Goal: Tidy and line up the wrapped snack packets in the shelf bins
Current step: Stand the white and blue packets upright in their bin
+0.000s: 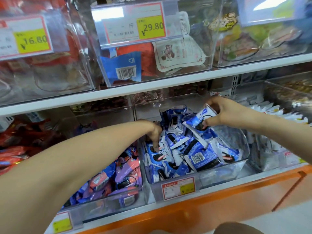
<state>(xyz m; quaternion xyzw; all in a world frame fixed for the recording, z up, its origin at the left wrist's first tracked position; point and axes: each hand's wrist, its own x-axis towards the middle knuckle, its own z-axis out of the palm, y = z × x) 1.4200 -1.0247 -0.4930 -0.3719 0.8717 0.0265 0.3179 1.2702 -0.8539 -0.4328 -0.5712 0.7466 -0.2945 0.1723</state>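
Pinching a blue-and-white crinkly wrapped snack packet [200, 119], the right hand [226, 112] has its grip clamped on it just above the clear plastic shelf bin [219, 173]. The left hand [154, 132] dips among the heaped packets [194, 156]; I cannot tell its grip. The packets look light, soft and slippery, so the sealed ends are probably the best hold.

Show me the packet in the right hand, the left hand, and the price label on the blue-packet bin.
held packet [199, 120], head view, middle of its blue-and-white wrapper.
left hand [154, 132], head view, back of the hand.
price label [178, 187], head view, centre of its red-bordered card.
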